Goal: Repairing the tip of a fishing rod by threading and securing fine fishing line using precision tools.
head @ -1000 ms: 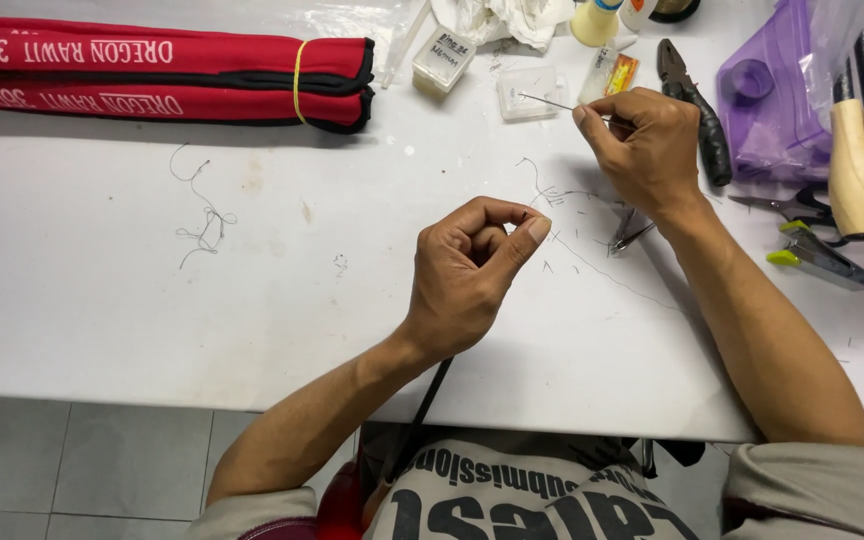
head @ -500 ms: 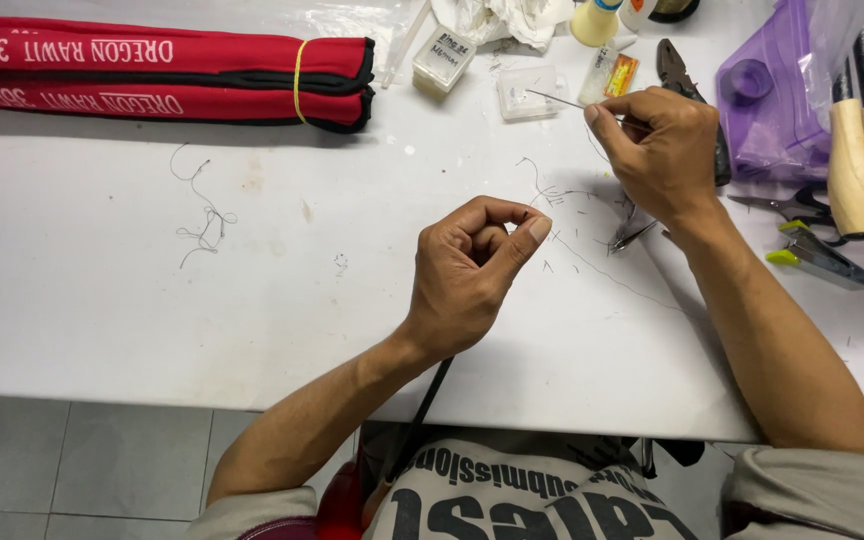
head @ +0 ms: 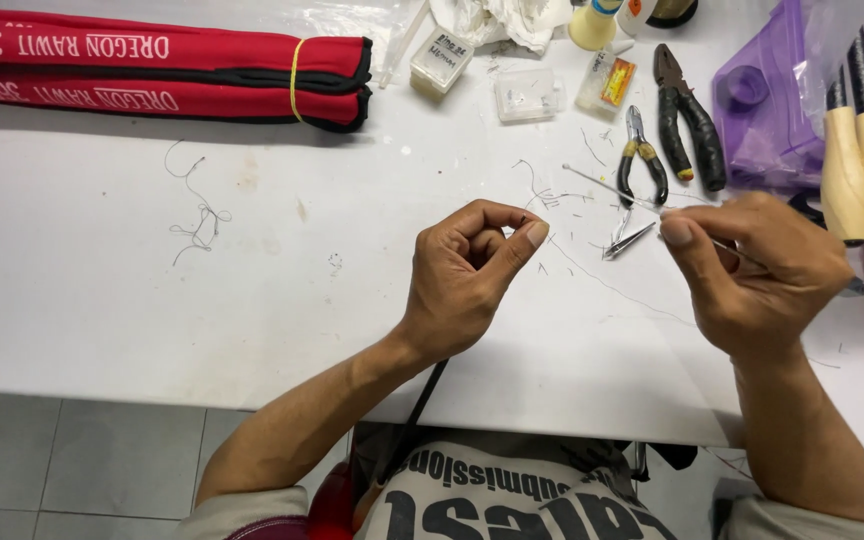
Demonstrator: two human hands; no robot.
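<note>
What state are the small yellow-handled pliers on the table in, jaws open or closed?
Closed, as far as it shows: the small yellow-handled pliers lie flat on the white table, handles spread only slightly, jaw tips together, untouched by either hand.

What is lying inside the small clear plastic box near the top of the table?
Inside the clear plastic box a few tiny dark metal pieces show through the lid, perhaps hooks or rings. They are too small to identify, and glare hides part of the bottom.
</note>
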